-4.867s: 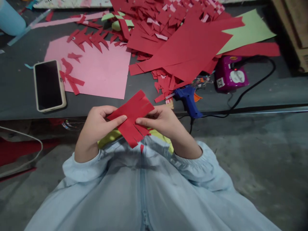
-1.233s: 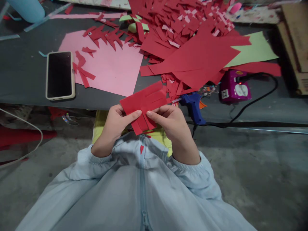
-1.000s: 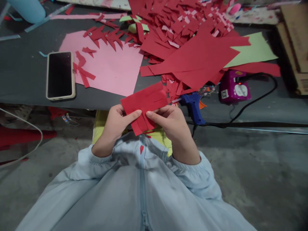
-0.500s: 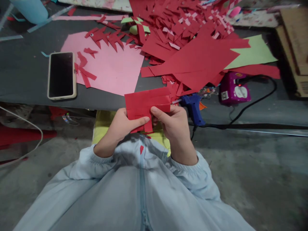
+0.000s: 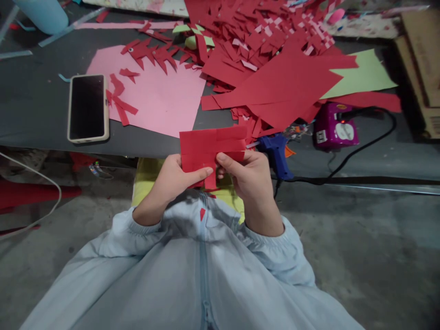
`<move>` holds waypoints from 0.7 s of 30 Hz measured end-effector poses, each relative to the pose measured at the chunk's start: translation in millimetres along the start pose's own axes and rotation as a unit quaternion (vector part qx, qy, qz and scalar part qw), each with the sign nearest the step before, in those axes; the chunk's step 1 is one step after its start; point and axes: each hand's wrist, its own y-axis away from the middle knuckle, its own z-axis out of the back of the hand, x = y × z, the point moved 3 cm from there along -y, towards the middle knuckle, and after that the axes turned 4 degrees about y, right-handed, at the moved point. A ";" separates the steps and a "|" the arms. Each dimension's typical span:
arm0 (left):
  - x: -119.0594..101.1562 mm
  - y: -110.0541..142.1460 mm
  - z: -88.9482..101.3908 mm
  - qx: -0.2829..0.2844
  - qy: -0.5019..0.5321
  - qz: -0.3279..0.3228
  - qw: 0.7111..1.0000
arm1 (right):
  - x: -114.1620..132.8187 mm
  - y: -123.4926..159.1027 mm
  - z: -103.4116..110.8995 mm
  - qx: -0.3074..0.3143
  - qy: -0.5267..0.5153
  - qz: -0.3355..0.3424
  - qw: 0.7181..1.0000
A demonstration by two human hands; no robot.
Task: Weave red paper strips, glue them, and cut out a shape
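Note:
Between both hands, over my lap, I hold a piece of red paper [image 5: 206,145] with slits cut into its edges. My left hand [image 5: 175,176] pinches its lower left part, thumb on top and fingers mostly hidden beneath. At the lower right, my right hand [image 5: 247,176] grips the paper with its thumb on the face and fingertips curled behind. One narrow flap hangs down between the two thumbs. A small red scrap [image 5: 202,214] lies on the front of my pale blue jacket. Just right of the paper, the blue glue gun [image 5: 277,153] rests at the table's edge.
On the dark table [image 5: 37,107] are a phone [image 5: 88,107], a pink sheet [image 5: 165,103] with red cut-outs, and a large heap of red paper [image 5: 278,82]. A purple power box [image 5: 335,126] with a black cord stands right, near cardboard [image 5: 424,59]. A light blue cup [image 5: 44,16] is top left.
The red paper has turned from a diagonal tilt to nearly level. My hands have shifted grip, and the right-hand flaps now fold back under my right thumb. My view has moved slightly.

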 end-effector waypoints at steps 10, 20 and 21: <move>1.5 0.3 8.5 0.023 -0.017 -0.022 0.999 | 9.1 -0.1 10.6 0.003 0.075 0.130 0.989; -12.4 5.7 15.3 0.022 -0.004 0.041 0.999 | 46.7 18.2 20.8 0.026 0.167 0.421 0.891; -12.3 6.0 15.1 0.031 -0.001 0.047 0.998 | 46.6 18.5 21.2 0.032 0.177 0.426 0.887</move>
